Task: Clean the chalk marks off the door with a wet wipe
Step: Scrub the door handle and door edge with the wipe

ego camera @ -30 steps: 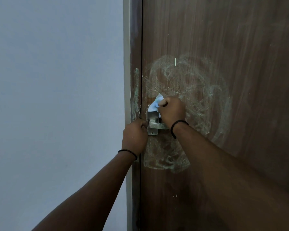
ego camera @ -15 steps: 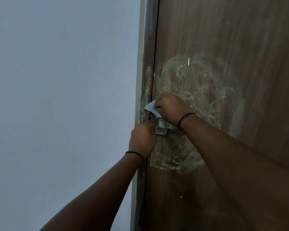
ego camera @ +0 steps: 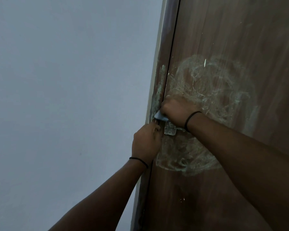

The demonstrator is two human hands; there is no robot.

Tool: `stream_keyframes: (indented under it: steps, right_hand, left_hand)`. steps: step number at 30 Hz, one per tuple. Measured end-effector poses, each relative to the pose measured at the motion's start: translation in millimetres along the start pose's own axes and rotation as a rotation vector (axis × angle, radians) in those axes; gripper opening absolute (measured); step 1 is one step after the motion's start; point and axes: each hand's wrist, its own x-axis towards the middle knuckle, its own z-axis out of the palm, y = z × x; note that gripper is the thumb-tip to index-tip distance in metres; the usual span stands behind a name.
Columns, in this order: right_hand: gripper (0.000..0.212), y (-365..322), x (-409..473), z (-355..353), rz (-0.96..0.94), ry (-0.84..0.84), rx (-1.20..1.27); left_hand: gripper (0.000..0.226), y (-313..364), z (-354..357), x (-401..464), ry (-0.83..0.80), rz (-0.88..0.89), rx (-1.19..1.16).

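A brown wooden door [ego camera: 232, 39] carries a wide smear of pale greenish chalk marks [ego camera: 212, 84] around its metal latch [ego camera: 169, 130]. My right hand [ego camera: 178, 110] grips a light blue wet wipe [ego camera: 158, 116] and presses it against the door's left edge just above the latch. My left hand [ego camera: 146, 144] sits just below it at the door edge, fingers curled at the gap by the frame; what they hold is hidden. More chalk smears spread below the latch [ego camera: 182, 157] and on the frame [ego camera: 160, 80].
A plain pale blue-grey wall [ego camera: 65, 97] fills the left side. The dark door frame [ego camera: 167, 30] runs between wall and door. Small white specks dot the lower door.
My right hand has slid the wipe leftward from above the latch to the door's edge. The view has shifted left, so the door sits further right.
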Motion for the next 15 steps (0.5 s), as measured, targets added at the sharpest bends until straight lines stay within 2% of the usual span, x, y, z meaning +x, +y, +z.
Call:
stream_keyframes:
  steps: [2,5,9,12,13,15]
  right_hand:
    - [0.011,0,1,-4,0.013,0.007,0.016]
    - [0.033,11,3,-3,0.054,0.127,0.101]
    - [0.009,-8,1,3,-0.039,-0.074,0.004]
    - [0.013,10,4,-3,0.04,0.071,0.061]
    - [0.014,13,6,-4,0.044,0.074,0.066]
    - [0.013,7,6,-7,0.013,-0.031,0.004]
  left_hand:
    - [0.021,1,-2,-1,0.037,0.011,-0.012]
    - [0.021,2,-7,-1,0.081,0.032,-0.025]
    - [0.025,0,-12,-1,0.077,0.024,-0.044]
    - [0.031,1,-16,-2,0.073,0.054,-0.056]
    - [0.031,1,-17,-2,0.076,0.06,-0.058]
    - [0.026,-1,-16,-2,0.084,0.069,-0.056]
